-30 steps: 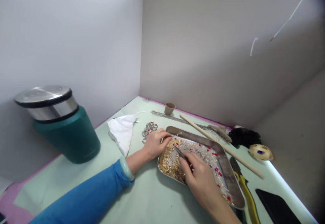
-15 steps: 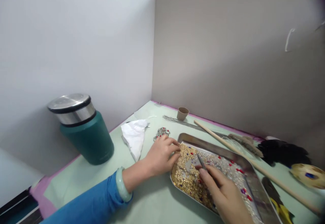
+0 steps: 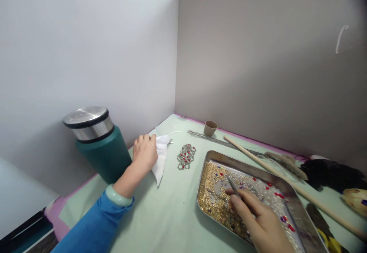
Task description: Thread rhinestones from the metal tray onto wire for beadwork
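My left hand, with a blue sleeve and pale green bangle at the wrist, lies over the left part of a white cloth. Its fingers are curled closed on the cloth, and the fingertips are hidden. My right hand holds tweezers with their points over a metal tray. Gold beads fill the tray's left part; clear beads with red and blue ones lie further right. A small beaded piece with red beads rests between cloth and tray.
A green steel-lidded flask stands just left of my left hand. Behind the tray are a brown cup, thin wires and a long wooden stick. Black cloth and yellow-handled scissors lie at right. Grey panels enclose the table.
My left hand has moved left from the tray's edge to the white cloth, uncovering the beaded piece. My right hand stays over the tray with the tweezers. The view has shifted slightly.
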`<action>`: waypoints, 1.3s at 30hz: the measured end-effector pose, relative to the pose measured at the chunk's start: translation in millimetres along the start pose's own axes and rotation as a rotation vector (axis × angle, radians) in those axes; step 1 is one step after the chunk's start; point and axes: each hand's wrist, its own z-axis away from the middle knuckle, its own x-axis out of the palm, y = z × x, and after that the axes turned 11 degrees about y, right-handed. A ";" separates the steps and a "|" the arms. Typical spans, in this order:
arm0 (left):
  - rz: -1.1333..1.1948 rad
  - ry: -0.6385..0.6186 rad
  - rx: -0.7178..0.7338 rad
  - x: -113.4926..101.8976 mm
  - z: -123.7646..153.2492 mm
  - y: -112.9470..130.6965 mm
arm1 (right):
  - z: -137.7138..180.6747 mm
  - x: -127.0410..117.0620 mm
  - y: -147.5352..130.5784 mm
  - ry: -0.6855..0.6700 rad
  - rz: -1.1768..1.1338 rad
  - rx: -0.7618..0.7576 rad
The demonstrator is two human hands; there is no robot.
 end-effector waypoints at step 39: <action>0.156 -0.188 -0.058 14.0 -6.3 3.9 | 1.0 0.7 3.2 -0.005 0.048 -0.035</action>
